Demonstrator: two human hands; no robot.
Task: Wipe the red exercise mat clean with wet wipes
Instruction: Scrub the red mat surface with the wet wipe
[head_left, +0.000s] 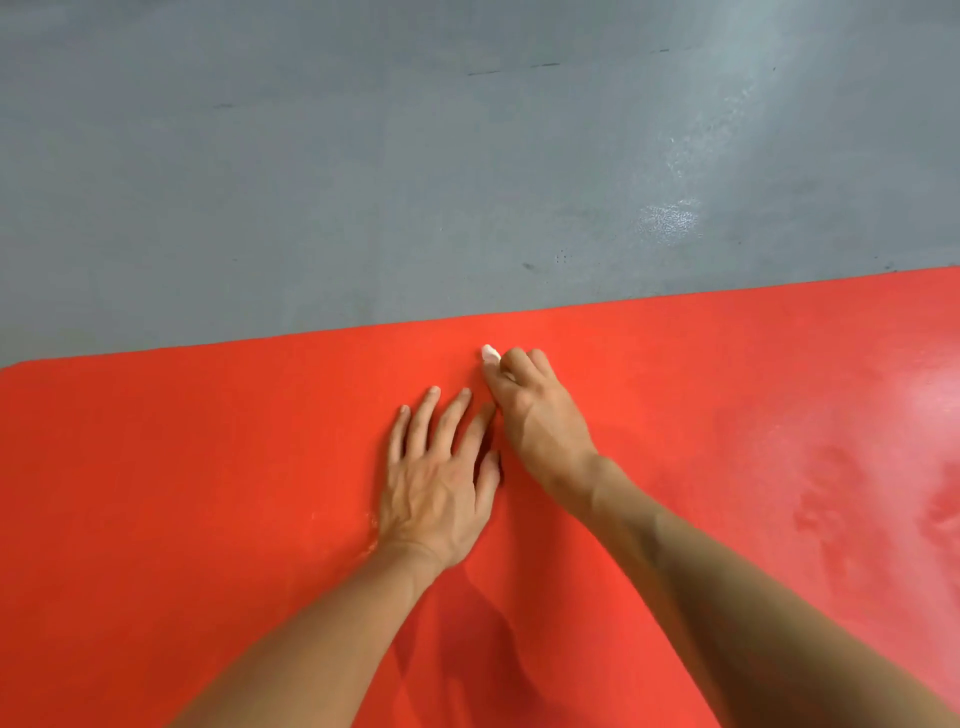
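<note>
- The right hand (535, 410) is curling its fingers around a small wadded white wet wipe (490, 354), which is poking out past the fingertips and touching the red exercise mat (208, 467) near the mat's far edge.
- The left hand (441, 483) is lying palm down on the mat just beside the right hand, fingers straight and slightly spread, its forefinger nearly touching the right wrist.
- Both bare forearms are reaching in from the bottom of the view and casting dark shadows on the mat between them.
- The mat is filling the lower half of the view, its far edge running slantwise, higher on the right, with a rounded corner at far left.
- On the right, a pale glossy patch (893, 467) is showing on the mat with darker smudges in it.
- Beyond the far edge, a grey floor (415, 182) is spreading out, scuffed with a few dark marks and a bright glare spot.
- No writing or label is readable anywhere.
- Open mat is stretching to the left and right of the hands.
</note>
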